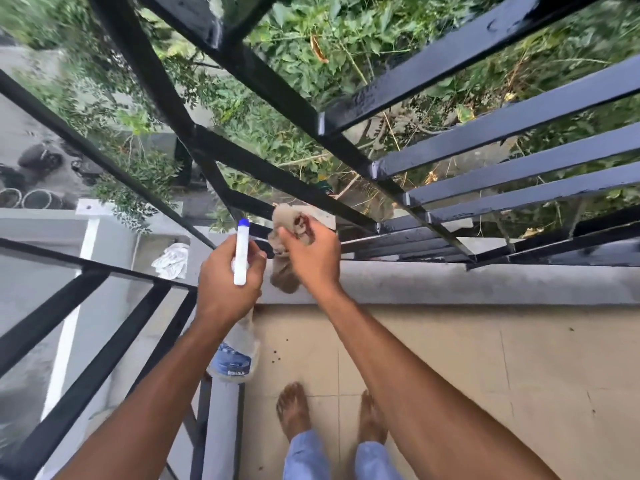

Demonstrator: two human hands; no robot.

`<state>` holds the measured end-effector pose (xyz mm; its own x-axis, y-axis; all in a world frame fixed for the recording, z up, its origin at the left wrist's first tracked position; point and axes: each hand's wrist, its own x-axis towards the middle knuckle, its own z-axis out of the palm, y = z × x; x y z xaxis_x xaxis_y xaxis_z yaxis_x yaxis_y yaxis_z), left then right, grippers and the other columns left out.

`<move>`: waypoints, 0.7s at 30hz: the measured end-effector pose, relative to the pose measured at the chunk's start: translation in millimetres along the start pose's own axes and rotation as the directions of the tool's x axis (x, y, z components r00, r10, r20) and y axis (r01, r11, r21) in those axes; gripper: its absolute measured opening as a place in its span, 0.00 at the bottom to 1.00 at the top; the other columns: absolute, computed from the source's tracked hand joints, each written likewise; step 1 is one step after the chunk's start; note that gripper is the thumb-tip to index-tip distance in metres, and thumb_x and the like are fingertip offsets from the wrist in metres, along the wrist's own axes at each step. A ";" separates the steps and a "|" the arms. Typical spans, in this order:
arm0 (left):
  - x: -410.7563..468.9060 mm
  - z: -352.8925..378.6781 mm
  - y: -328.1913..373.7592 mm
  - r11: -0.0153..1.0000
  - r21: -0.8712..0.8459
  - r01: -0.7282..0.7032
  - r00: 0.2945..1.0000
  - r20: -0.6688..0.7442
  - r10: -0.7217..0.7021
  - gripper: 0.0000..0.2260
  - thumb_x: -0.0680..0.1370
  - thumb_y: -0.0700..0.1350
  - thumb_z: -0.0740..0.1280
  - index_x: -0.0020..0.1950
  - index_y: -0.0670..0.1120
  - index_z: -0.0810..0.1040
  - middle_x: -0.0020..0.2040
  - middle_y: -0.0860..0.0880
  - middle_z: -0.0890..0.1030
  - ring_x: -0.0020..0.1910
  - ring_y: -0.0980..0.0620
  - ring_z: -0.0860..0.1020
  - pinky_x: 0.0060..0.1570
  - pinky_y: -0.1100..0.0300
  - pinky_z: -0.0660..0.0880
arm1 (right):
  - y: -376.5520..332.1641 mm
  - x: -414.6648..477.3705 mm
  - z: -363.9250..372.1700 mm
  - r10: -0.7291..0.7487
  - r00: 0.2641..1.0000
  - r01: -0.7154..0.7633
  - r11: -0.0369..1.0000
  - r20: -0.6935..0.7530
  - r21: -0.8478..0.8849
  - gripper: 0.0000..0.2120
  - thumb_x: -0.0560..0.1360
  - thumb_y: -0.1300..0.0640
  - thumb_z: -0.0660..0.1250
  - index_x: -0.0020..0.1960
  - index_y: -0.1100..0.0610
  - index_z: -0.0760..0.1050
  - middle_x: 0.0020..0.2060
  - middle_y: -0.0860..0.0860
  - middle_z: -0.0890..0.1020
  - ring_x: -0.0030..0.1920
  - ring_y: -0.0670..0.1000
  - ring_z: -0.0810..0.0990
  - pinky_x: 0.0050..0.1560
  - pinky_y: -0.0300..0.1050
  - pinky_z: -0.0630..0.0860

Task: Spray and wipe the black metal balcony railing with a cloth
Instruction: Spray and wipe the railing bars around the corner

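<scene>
The black metal railing (485, 164) runs across the top of the head view, its wet bars slanting down to a grey ledge. My left hand (227, 285) grips a clear spray bottle (239, 351) by its white head, whose blue nozzle tip points at the railing's lower corner. Right beside it, my right hand (313, 254) holds a bunched brown cloth (289, 237) against the low bars near the corner, with part of the cloth hanging down over the ledge.
A grey concrete ledge (450, 282) carries the railing. A crumpled white rag (173, 259) lies on a lower slab to the left. A second railing section (86, 341) stands at the left. My bare feet (294, 410) stand on beige tiles. Greenery and pots lie far below.
</scene>
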<state>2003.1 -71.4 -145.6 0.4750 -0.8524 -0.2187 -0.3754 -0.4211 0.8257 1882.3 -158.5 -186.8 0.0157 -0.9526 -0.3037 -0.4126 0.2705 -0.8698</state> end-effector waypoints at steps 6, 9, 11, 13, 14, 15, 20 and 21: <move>-8.2 -21.9 18.3 1.000 0.000 -0.009 0.998 -0.056 0.009 0.10 0.81 0.43 0.68 0.41 0.52 0.74 0.32 0.46 0.79 0.25 0.49 0.79 0.29 0.58 0.76 | 9.8 9.5 -19.9 0.227 0.969 -0.235 0.968 -0.097 -0.081 0.13 0.77 0.49 0.73 0.59 0.51 0.81 0.46 0.45 0.84 0.50 0.51 0.83 0.46 0.41 0.73; -12.1 -29.9 21.8 1.000 -0.015 -0.004 0.997 -0.077 0.003 0.09 0.81 0.41 0.68 0.42 0.51 0.74 0.33 0.44 0.79 0.26 0.48 0.79 0.28 0.61 0.76 | 11.8 15.8 -34.1 0.311 0.942 -0.323 0.942 -0.124 -0.088 0.12 0.76 0.49 0.73 0.58 0.52 0.81 0.50 0.48 0.85 0.51 0.53 0.83 0.50 0.43 0.77; -15.7 -34.5 20.5 1.000 -0.018 -0.018 0.996 -0.086 0.016 0.06 0.79 0.47 0.67 0.42 0.52 0.75 0.32 0.47 0.78 0.28 0.43 0.79 0.32 0.47 0.80 | -6.9 7.9 -26.3 0.258 0.963 -0.265 0.961 -0.081 -0.084 0.12 0.76 0.50 0.73 0.57 0.53 0.81 0.47 0.47 0.84 0.47 0.49 0.81 0.44 0.39 0.75; -20.3 -40.7 21.0 0.999 -0.031 -0.031 0.995 -0.091 0.028 0.04 0.76 0.50 0.65 0.43 0.51 0.76 0.32 0.48 0.78 0.28 0.42 0.80 0.33 0.39 0.80 | -32.5 -3.4 -6.6 0.150 0.989 -0.149 0.988 0.019 -0.025 0.12 0.76 0.51 0.74 0.58 0.55 0.81 0.46 0.47 0.83 0.46 0.48 0.81 0.38 0.36 0.72; -21.7 -42.5 21.5 0.999 -0.038 -0.037 0.995 -0.096 0.033 0.04 0.75 0.50 0.65 0.43 0.51 0.76 0.32 0.48 0.78 0.28 0.43 0.80 0.33 0.38 0.80 | -45.1 -10.1 5.2 0.103 0.992 -0.105 0.994 0.072 0.023 0.13 0.76 0.52 0.74 0.58 0.55 0.81 0.47 0.47 0.84 0.47 0.48 0.82 0.39 0.35 0.73; -23.1 -44.6 23.6 0.999 -0.031 -0.042 0.994 -0.102 0.039 0.04 0.74 0.50 0.65 0.43 0.51 0.76 0.33 0.48 0.79 0.28 0.43 0.80 0.33 0.38 0.80 | -57.0 -16.8 15.3 0.060 0.992 -0.066 0.996 0.109 0.055 0.13 0.76 0.52 0.74 0.59 0.55 0.81 0.48 0.48 0.85 0.48 0.48 0.83 0.43 0.37 0.76; -30.0 -61.7 31.5 1.000 -0.009 -0.030 0.995 -0.096 0.029 0.05 0.74 0.51 0.65 0.44 0.51 0.77 0.37 0.49 0.79 0.33 0.42 0.81 0.34 0.38 0.80 | -73.1 -18.0 26.1 0.119 0.991 -0.126 0.987 0.066 0.105 0.14 0.75 0.48 0.75 0.58 0.51 0.81 0.51 0.48 0.85 0.51 0.51 0.83 0.56 0.48 0.80; -31.5 -66.0 33.9 1.000 -0.009 -0.025 0.994 -0.108 0.024 0.05 0.74 0.52 0.65 0.44 0.51 0.77 0.36 0.49 0.80 0.33 0.42 0.81 0.34 0.38 0.80 | -76.1 -18.8 23.8 0.138 0.988 -0.145 0.982 0.063 0.120 0.14 0.75 0.49 0.75 0.58 0.52 0.81 0.51 0.48 0.85 0.51 0.51 0.83 0.56 0.48 0.80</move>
<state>2027.9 -38.4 -76.3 0.5493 -0.8235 -0.1416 -0.3801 -0.3971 0.8354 1935.1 -157.8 -124.1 0.0156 -0.8956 -0.4446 -0.2984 0.4203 -0.8569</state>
